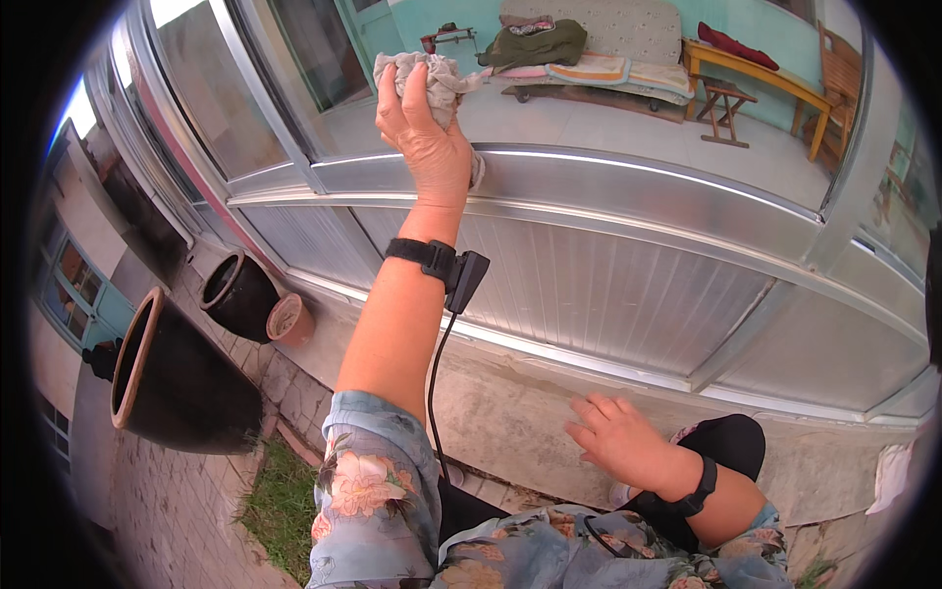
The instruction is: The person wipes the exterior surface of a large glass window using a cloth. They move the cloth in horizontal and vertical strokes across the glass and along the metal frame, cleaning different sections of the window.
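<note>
My left hand (pixel 427 140) is raised with a crumpled grey-beige cloth (pixel 441 81) gripped in its fingers. The cloth is at the glass pane (pixel 486 125) of an aluminium-framed window, just above the lower frame rail (pixel 589 180); a fold of it hangs by my wrist. My right hand (pixel 625 438) holds nothing. Its fingers are a little apart, palm down, in front of my knee and above the concrete ledge (pixel 515 405). Below the rail runs a ribbed metal panel (pixel 589 280).
At left stand a large dark glazed pot (pixel 199 383), a smaller dark pot (pixel 246 302) and a terracotta pot (pixel 291 320). A grass patch (pixel 280 508) borders the paving. A white cloth (pixel 890 478) lies at right. Behind the glass are a sofa (pixel 633 37) and a yellow table (pixel 758 70).
</note>
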### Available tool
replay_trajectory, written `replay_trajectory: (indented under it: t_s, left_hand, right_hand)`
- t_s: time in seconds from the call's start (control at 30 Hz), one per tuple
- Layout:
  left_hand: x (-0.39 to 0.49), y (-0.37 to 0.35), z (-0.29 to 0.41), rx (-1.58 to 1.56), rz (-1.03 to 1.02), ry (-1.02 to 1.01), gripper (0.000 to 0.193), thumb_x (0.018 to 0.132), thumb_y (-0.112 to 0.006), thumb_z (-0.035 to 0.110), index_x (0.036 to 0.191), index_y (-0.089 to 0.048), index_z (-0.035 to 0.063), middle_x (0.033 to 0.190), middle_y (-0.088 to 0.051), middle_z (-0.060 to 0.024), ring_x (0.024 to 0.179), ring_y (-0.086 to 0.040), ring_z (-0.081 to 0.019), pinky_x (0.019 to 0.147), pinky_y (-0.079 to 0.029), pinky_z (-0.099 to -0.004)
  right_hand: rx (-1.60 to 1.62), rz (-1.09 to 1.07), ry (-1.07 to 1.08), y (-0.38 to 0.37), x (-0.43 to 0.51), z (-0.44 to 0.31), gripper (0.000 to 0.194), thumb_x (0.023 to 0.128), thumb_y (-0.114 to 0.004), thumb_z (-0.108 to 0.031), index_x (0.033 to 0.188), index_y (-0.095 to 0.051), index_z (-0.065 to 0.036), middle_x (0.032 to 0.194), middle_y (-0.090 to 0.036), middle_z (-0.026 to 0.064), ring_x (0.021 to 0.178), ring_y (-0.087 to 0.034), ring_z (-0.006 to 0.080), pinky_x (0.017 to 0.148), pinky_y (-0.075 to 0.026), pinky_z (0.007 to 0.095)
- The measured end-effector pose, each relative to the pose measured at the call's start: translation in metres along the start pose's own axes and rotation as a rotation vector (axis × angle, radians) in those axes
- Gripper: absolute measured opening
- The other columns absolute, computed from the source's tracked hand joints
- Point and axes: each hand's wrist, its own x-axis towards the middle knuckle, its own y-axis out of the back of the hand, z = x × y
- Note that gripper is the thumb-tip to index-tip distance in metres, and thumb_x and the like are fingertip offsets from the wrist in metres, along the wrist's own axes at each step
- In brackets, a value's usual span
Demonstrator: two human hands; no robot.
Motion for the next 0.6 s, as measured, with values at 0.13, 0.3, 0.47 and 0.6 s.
replay_trajectory:
  t_s: [0.13,0.3,0.47,0.6]
  left_hand:
    - [0.029,0.005,-0.045,0.087,0.053,0.104,0.064,0.086,-0.075,0.002,0.143,-0.049,0.0169,0.152,-0.039,-0.0129,0.132,-0.042,-0.0392,0.111,-0.034,-0.0511]
    - [0.040,0.004,-0.062,0.181,0.062,0.216,0.058,0.089,-0.073,0.004,0.141,-0.049,0.0160,0.147,-0.042,-0.0127,0.131,-0.043,-0.0388,0.110,-0.036,-0.0509]
    - [0.018,0.016,-0.056,0.203,-0.054,0.221,0.059,0.088,-0.075,0.004,0.140,-0.051,0.0154,0.145,-0.044,-0.0133,0.129,-0.044,-0.0389,0.108,-0.040,-0.0483]
    - [-0.002,0.030,-0.053,0.303,-0.145,0.141,0.061,0.083,-0.076,0.001,0.137,-0.054,0.0156,0.141,-0.049,-0.0143,0.122,-0.050,-0.0400,0.103,-0.044,-0.0487]
  right_hand:
    - [0.012,-0.009,0.038,0.000,0.001,-0.002,0.055,0.080,-0.079,-0.026,0.130,-0.064,-0.008,0.143,-0.053,0.0159,0.133,-0.047,0.0357,0.106,-0.041,0.0463]
    - [0.082,0.082,0.083,0.008,0.002,-0.006,0.042,0.082,-0.069,-0.021,0.121,-0.065,-0.004,0.135,-0.056,0.0181,0.129,-0.049,0.0374,0.106,-0.042,0.0467]
    - [0.036,0.111,0.116,0.010,0.005,-0.009,0.041,0.082,-0.068,-0.019,0.119,-0.065,-0.003,0.136,-0.056,0.0186,0.128,-0.050,0.0366,0.106,-0.041,0.0465]
    - [0.013,0.014,0.138,0.006,0.005,-0.014,0.053,0.082,-0.076,-0.026,0.130,-0.063,-0.006,0.143,-0.053,0.0168,0.132,-0.048,0.0362,0.107,-0.040,0.0461]
